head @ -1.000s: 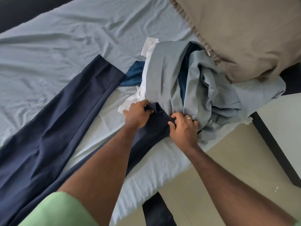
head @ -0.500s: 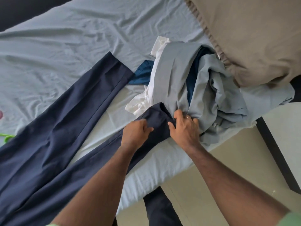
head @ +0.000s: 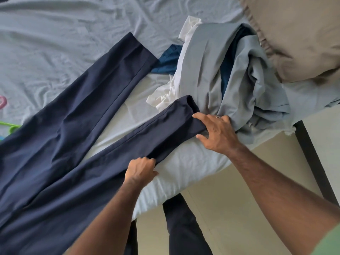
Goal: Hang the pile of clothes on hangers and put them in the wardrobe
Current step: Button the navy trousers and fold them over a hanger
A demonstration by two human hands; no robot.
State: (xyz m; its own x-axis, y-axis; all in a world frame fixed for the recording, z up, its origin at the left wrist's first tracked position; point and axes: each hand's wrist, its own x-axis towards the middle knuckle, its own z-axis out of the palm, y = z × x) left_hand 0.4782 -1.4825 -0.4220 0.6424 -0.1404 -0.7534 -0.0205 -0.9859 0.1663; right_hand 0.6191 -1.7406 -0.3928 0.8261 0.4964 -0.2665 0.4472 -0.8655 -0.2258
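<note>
Head view. Navy trousers (head: 77, 126) lie spread on the bed (head: 60, 34), both legs running from the lower left toward the clothes pile (head: 220, 70). Left hand (head: 140, 171): fingers curled, pinching the near edge of the nearer leg partway along it. Right hand (head: 218, 134): fingers straight and splayed, pressing flat on that leg's hem end, right where it meets the pile; a ring shows on one finger.

Pile sits just beyond the right fingers: grey garments on top, white cloth (head: 165, 96) and a teal piece (head: 171, 60) poking out on the left-hand side. Tan pillow (head: 298, 30) touches the pile on the far right.

Surface: pale blue sheet, heavily creased, over a white mattress edge just below the left fingers. Green hanger (head: 9, 125) and a pink one (head: 2, 102) at the far left edge, well apart from both hands. Cream floor (head: 239, 199) below the bed; dark bed frame (head: 312, 159) at right.
</note>
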